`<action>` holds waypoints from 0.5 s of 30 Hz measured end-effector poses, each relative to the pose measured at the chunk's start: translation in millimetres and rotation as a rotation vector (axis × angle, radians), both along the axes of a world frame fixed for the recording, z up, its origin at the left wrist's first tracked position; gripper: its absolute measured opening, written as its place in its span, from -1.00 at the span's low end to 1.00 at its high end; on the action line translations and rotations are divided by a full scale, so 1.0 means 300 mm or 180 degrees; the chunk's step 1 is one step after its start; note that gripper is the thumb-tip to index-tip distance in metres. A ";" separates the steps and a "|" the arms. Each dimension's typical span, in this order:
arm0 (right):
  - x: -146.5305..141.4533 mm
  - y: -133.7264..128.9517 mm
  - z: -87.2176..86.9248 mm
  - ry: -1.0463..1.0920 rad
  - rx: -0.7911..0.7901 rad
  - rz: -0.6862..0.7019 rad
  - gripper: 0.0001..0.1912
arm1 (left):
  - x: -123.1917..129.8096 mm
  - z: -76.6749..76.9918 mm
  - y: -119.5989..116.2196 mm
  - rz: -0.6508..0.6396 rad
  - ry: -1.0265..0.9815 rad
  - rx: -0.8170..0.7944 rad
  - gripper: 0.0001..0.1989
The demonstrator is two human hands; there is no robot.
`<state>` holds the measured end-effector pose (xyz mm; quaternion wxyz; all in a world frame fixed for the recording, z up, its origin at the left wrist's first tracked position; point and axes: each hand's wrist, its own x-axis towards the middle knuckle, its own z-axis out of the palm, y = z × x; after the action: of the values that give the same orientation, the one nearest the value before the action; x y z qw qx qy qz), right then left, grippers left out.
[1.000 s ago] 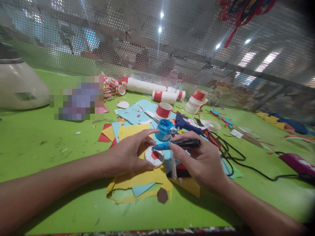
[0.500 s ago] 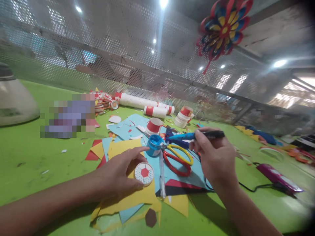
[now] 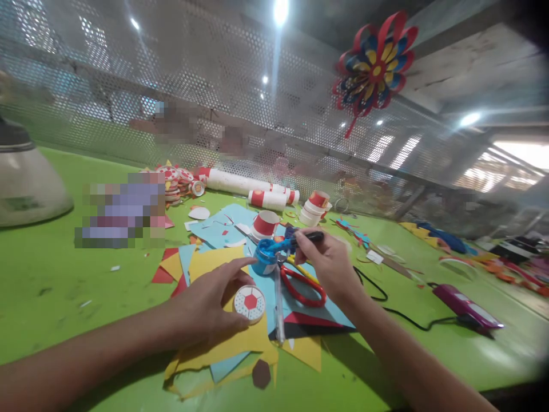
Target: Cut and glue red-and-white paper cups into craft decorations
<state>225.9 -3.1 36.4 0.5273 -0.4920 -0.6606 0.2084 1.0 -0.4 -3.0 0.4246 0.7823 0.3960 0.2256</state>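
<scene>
My left hand [image 3: 210,297] rests on yellow paper [image 3: 214,343], thumb and fingers curved around a round white disc [image 3: 249,304] with a red hexagon, gripping its edge. My right hand [image 3: 326,260] holds a blue-stained brush [image 3: 315,236] with a black handle, its tip in the mouth of an open blue paint jar [image 3: 264,257]. Red-handled scissors [image 3: 302,286] lie right of the jar, partly under my right hand. A clear stick [image 3: 279,312] lies below the jar. Behind it stands a red and white paper cup [image 3: 265,224].
Paper cups [image 3: 315,209] and white tubes [image 3: 235,180] stand or lie farther back. A purple corded tool [image 3: 467,309] is at the right. A large container [image 3: 28,177] stands at the far left.
My right hand has moved left, bringing the brush tip from above the scissors area into the paint jar. My left hand still holds the disc. The view has shifted slightly.
</scene>
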 end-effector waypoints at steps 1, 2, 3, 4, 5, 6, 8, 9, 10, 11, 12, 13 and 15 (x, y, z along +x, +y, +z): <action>-0.004 0.005 0.004 -0.0130 -0.0023 0.0026 -0.76 | -0.001 0.000 0.000 -0.0016 -0.0002 -0.0001 -0.17; -0.009 0.010 0.008 -0.0257 -0.0039 0.0049 -0.77 | -0.001 0.000 0.001 -0.0022 -0.0008 0.0006 -0.17; -0.013 0.015 0.011 -0.0381 -0.0048 0.0065 -0.79 | -0.002 -0.002 0.002 -0.0023 -0.0020 0.0011 -0.17; -0.017 0.020 0.014 -0.0501 -0.0050 0.0074 -0.80 | -0.002 -0.004 0.002 -0.0019 -0.0033 0.0007 -0.17; -0.022 0.024 0.017 -0.0614 -0.0048 0.0075 -0.82 | -0.003 -0.007 0.003 -0.0013 -0.0045 0.0005 -0.17; -0.026 0.028 0.020 -0.0713 -0.0041 0.0071 -0.84 | -0.003 -0.011 0.004 -0.0009 -0.0054 0.0009 -0.17; -0.031 0.034 0.023 -0.0853 -0.0032 0.0061 -0.86 | -0.004 -0.018 0.006 -0.0017 -0.0083 0.0021 -0.17; -0.032 0.036 0.025 -0.0887 -0.0032 0.0055 -0.86 | -0.005 -0.022 0.006 -0.0018 -0.0104 0.0037 -0.18; -0.032 0.036 0.027 -0.0899 -0.0033 0.0048 -0.86 | -0.005 -0.026 0.006 -0.0025 -0.0120 0.0042 -0.18; -0.030 0.035 0.030 -0.0891 -0.0031 0.0037 -0.85 | -0.006 -0.029 0.006 -0.0025 -0.0137 0.0045 -0.18; -0.027 0.032 0.034 -0.0861 -0.0019 0.0014 -0.84 | -0.006 -0.031 0.006 -0.0023 -0.0148 0.0044 -0.18; -0.023 0.027 0.040 -0.0815 0.0007 -0.0012 -0.82 | -0.006 -0.032 0.005 -0.0023 -0.0146 0.0040 -0.18; -0.014 0.012 0.057 -0.0684 0.0093 -0.0064 -0.80 | -0.005 -0.034 0.005 -0.0032 -0.0119 0.0026 -0.18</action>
<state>221.6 0.4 53.5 0.4626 -0.5104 -0.7114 0.1395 -0.6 1.1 -13.0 0.4299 0.7817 0.3831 0.2396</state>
